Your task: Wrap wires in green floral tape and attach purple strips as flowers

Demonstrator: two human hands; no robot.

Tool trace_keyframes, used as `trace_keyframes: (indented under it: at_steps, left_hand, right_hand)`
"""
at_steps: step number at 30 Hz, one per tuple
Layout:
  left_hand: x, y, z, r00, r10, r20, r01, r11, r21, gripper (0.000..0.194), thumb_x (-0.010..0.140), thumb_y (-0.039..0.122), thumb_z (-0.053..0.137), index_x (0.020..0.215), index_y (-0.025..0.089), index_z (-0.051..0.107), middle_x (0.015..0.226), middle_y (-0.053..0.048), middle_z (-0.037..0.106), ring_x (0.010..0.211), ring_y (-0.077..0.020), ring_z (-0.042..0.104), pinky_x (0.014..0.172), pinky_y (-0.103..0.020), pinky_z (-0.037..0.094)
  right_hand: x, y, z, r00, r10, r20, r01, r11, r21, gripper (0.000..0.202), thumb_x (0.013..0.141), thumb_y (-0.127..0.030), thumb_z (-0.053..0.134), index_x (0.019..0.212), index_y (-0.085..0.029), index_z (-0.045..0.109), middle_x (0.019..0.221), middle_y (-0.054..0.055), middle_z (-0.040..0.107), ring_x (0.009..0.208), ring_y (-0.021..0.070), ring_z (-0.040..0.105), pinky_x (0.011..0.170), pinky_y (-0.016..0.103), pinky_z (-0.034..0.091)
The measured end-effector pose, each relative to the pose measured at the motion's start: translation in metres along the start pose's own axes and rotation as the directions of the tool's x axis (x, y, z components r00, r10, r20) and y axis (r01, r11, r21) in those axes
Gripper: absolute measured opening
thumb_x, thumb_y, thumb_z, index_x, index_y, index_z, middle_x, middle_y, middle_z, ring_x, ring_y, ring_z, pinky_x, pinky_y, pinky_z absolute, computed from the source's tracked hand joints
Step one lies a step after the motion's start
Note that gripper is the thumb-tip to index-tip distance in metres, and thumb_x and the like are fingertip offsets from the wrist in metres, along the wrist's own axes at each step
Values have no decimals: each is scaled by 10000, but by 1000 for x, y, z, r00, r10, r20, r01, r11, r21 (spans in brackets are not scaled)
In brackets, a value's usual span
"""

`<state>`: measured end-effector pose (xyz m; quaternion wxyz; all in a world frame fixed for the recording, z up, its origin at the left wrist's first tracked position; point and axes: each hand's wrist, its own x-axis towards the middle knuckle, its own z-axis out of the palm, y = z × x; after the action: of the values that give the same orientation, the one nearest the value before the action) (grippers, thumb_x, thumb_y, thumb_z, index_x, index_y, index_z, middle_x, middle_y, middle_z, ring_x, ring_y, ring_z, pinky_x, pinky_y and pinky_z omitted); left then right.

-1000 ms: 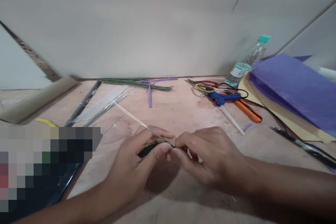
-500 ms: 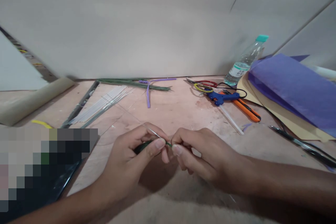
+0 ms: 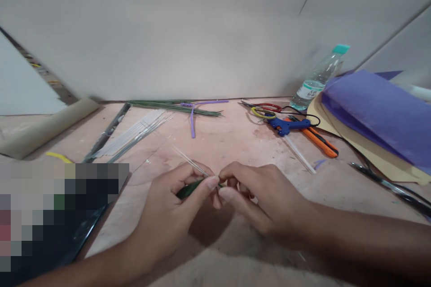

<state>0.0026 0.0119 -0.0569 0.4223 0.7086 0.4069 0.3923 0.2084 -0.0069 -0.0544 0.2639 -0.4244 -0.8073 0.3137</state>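
My left hand (image 3: 182,197) is closed, its thumb and index finger pinching a thin pale wire (image 3: 190,160) that sticks out up and to the left. A dark green piece (image 3: 188,189) shows inside the same hand, between thumb and palm. My right hand (image 3: 261,195) is closed too, with thumb and index finger pinched at the tip of the green piece. The fingertips of both hands nearly meet, and they cover the spot where wire and green piece come together.
Green stems (image 3: 168,106), a purple strip (image 3: 192,121) and pale sticks (image 3: 134,132) lie at the back. Scissors (image 3: 264,111), a blue glue gun (image 3: 286,125), an orange cutter (image 3: 319,141), a bottle (image 3: 311,85) and purple sheets (image 3: 377,112) are at right.
The wire has swung a little and its visible part looks shorter and brighter. My right fingers have shifted slightly at the green tip. The whole view has moved slightly.
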Motion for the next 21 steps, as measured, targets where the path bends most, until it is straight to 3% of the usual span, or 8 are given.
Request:
trace_keyframes:
  at_steps: [5,10,13,16,21]
  left_hand:
    - [-3,0,3,1000,12,-9,-12,1000,-26,251,961,175,658,720,197,725,670,28,754,643,-114,714,645,-186,534]
    - [-3,-7,0,999,46,-1,-45,996,-82,166,955,151,680,822,209,760,738,39,761,694,-102,726,671,-176,539]
    - [-2,-9,-1,998,57,10,-56,994,-93,168,953,142,684,825,209,770,752,35,760,712,-102,726,693,-180,541]
    - [-2,-10,-1,999,16,39,-10,988,-152,161,962,161,680,830,202,762,732,28,756,695,-112,723,680,-198,543]
    - [-3,-9,1,996,-67,51,77,971,-224,177,965,194,681,798,200,740,685,26,743,659,-118,717,637,-199,531]
  right_hand:
    - [-4,6,8,986,-128,-108,115,987,-113,166,1077,-244,532,952,-202,632,805,-30,769,575,100,611,593,237,400]
    - [-4,2,5,986,-144,-89,133,984,-115,176,1078,-183,488,996,-206,642,840,-15,767,680,121,707,647,229,455]
    - [-3,0,2,987,-138,-83,134,989,-57,186,1076,-161,491,996,-201,654,782,-37,722,650,103,670,644,209,452]
    - [-3,0,1,988,-139,-64,139,990,-5,192,1064,-143,489,991,-208,654,736,-61,682,581,84,600,596,195,425]
    - [-1,4,4,983,-178,-38,176,983,-48,202,1055,-146,458,936,-232,597,778,-50,711,611,97,622,617,210,434]
